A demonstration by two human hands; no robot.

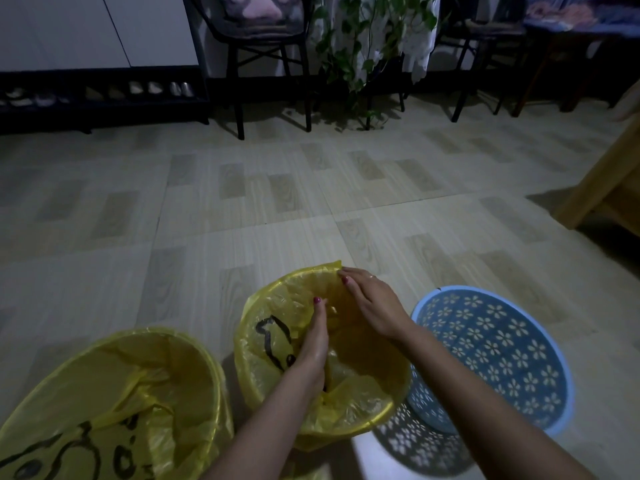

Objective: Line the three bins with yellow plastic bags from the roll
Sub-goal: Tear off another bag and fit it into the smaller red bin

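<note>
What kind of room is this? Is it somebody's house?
Probably a home, maybe near the front door. There is a shoe rack with shoes by the wall, chairs with a cushion, and a leafy houseplant on a tiled floor.

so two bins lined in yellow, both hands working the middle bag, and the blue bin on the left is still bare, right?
Nearly. The bare blue bin is on the right, not the left, per the head view. The left bin and middle bin are lined in yellow, and the left hand and right hand are on the middle bag.
</note>
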